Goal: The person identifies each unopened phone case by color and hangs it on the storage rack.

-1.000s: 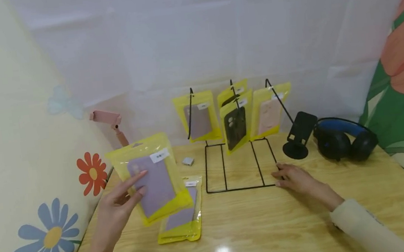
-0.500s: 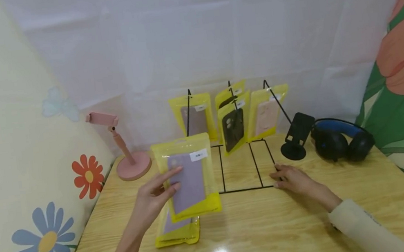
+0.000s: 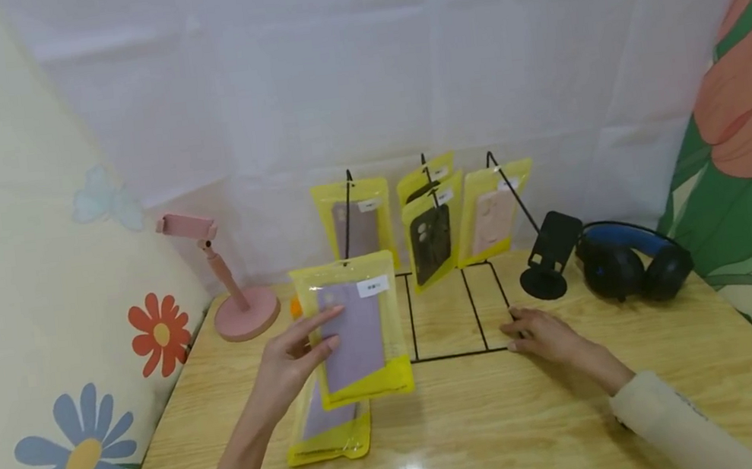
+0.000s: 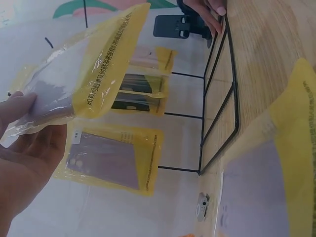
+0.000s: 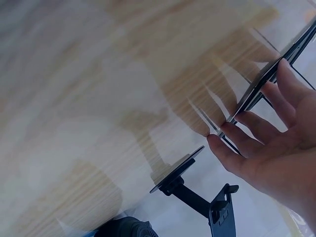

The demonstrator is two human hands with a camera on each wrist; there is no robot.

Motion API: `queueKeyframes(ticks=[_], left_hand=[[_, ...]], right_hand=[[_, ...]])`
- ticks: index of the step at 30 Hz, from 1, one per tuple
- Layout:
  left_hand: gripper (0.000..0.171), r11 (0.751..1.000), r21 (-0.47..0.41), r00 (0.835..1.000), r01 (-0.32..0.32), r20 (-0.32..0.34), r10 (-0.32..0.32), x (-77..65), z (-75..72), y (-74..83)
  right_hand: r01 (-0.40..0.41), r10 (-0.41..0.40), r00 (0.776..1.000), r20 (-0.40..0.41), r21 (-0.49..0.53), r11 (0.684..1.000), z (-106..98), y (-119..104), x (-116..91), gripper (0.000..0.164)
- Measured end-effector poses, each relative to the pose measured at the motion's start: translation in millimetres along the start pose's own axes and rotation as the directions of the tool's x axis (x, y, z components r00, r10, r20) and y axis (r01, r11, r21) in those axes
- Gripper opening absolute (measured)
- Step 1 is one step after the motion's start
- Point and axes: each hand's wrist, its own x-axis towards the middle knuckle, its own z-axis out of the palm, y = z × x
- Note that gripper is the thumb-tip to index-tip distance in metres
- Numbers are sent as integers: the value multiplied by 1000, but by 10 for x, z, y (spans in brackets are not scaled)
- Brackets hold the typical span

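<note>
In the head view my left hand (image 3: 286, 362) pinches a yellow-edged clear bag with a purple phone case (image 3: 354, 340) inside, thumb and fingers on its left side. The bag hangs above the table, in front of the left part of a black wire display rack (image 3: 457, 355). My right hand (image 3: 552, 342) grips the rack's front right base corner, as the right wrist view also shows. From the rack hang bagged phone cases: a purple one (image 3: 356, 225), a black one (image 3: 432, 244) with another behind it, and a pink one (image 3: 493, 218). Another purple bagged case (image 3: 329, 442) lies on the table, partly covered.
A pink phone stand (image 3: 247, 313) stands at the back left. Right of the rack are a black phone stand (image 3: 546, 278) and headphones (image 3: 634, 265). A small metallic object (image 4: 202, 206) lies on the table beside the rack. A white cloth (image 3: 305, 81) hangs behind.
My left hand has carried the bagged purple phone case to the right, toward the rack's left side, and slowed over the last half second. My right hand stays on the rack.
</note>
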Motion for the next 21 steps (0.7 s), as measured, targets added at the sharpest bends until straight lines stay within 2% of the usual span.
queueKeyframes(ticks=[4,9,15,21], left_hand=[[39,999,15,999,35,3,-35,76,10,-48],[39,996,2,996,88,19,-88,242,17,-142],[42,992,-37,993,117,37,-116,511,-8,-281],[50,975,-83,978,208,45,-204,800,-52,-407]], right_hand=[[-4,4,1000,-1,0,1000,-3,-1,-2,36],[-5,5,1000,1,1,1000,-10,1,2,37],[6,-6,1000,7,-4,1000,-11,-4,2,37],[-6,6,1000,9,-1,1000,-12,-22,2,38]])
